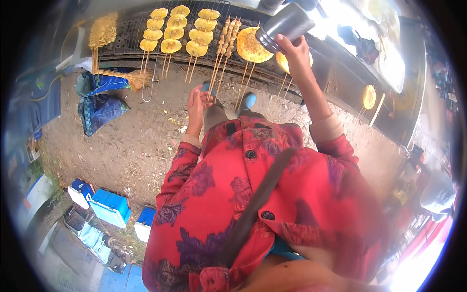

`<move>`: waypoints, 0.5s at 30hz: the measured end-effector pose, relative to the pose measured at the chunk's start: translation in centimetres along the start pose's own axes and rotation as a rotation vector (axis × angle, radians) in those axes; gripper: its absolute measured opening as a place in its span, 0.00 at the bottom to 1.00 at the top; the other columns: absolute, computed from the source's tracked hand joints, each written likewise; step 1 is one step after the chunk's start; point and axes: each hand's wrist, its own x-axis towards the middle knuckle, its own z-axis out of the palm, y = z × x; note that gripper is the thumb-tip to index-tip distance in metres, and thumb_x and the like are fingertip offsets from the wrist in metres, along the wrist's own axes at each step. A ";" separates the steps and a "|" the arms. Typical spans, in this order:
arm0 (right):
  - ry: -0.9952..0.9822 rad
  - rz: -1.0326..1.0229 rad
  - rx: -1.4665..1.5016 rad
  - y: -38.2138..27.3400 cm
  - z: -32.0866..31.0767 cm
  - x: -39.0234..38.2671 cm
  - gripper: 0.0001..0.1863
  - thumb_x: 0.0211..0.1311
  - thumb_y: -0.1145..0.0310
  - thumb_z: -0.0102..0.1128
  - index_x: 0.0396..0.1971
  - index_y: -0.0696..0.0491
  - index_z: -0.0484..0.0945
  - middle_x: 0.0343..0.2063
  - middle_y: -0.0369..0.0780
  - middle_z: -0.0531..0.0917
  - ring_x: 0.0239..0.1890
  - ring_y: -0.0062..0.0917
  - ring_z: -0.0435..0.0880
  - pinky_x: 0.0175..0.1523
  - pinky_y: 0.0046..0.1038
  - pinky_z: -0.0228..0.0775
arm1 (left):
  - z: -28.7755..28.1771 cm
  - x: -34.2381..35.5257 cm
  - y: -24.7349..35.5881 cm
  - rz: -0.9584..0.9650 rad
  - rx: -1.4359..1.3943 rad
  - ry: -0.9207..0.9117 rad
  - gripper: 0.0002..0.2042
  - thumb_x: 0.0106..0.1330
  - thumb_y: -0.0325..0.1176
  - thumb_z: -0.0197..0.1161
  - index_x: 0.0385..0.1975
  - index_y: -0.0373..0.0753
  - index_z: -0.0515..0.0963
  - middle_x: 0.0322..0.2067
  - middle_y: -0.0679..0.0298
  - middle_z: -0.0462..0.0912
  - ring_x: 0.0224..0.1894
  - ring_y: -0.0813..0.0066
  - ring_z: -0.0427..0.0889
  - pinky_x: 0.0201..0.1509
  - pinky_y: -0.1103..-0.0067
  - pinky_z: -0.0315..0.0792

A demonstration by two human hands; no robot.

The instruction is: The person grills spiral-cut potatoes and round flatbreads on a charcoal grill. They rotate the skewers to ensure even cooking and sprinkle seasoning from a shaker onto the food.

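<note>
My right hand [296, 51] is wrapped around a dark grey metal shaker [284, 27], tipped on its side above the grill. Under the shaker's end lies a round browned flatbread [254, 45] on two sticks. My left hand [196, 106] is closed at the lower ends of the meat skewers [228, 36], with its fingertips on a stick. The upper parts of these skewers rest on the grill [129, 44]. To their left lie several skewers of yellow slices [200, 36]. Another round flatbread [283, 62] is partly hidden behind my right hand.
A straw brush [136, 78] and blue patterned bags [99, 109] are at the left below the grill. Farther right, a yellow round piece [369, 97] on sticks lies by the metal edge. Blue and white coolers [109, 207] stand on the dirt ground at lower left.
</note>
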 end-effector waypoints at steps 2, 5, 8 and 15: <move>0.011 0.014 -0.016 0.5 0.3 -0.1 0.37 0.45 0.53 0.69 0.48 0.64 0.65 0.41 0.46 0.75 0.45 0.26 0.74 0.51 0.27 0.65 | 1.6 -0.2 1.5 0.098 0.117 -0.023 0.20 0.70 0.44 0.45 0.55 0.38 0.64 0.35 0.61 0.76 0.31 0.77 0.79 0.31 0.83 0.73; -0.055 0.022 -0.113 0.6 -0.9 0.9 0.37 0.46 0.52 0.68 0.48 0.64 0.66 0.41 0.47 0.76 0.44 0.27 0.75 0.52 0.28 0.65 | 2.9 -0.3 2.2 0.231 0.258 -0.077 0.20 0.69 0.42 0.47 0.56 0.37 0.62 0.36 0.60 0.76 0.31 0.76 0.78 0.30 0.80 0.73; 0.011 -0.019 -0.136 0.0 -2.0 2.4 0.36 0.47 0.51 0.66 0.47 0.63 0.67 0.39 0.46 0.77 0.43 0.28 0.77 0.49 0.29 0.68 | 4.1 -0.3 3.6 0.429 0.681 -0.050 0.26 0.63 0.39 0.55 0.59 0.37 0.58 0.40 0.57 0.73 0.29 0.71 0.78 0.31 0.75 0.73; -0.200 -0.308 -0.439 -10.8 1.1 6.9 0.29 0.54 0.58 0.63 0.51 0.59 0.66 0.43 0.42 0.76 0.42 0.26 0.78 0.42 0.23 0.72 | 5.2 0.7 2.5 0.637 1.101 0.039 0.23 0.61 0.31 0.50 0.57 0.37 0.59 0.42 0.52 0.74 0.33 0.54 0.78 0.35 0.66 0.75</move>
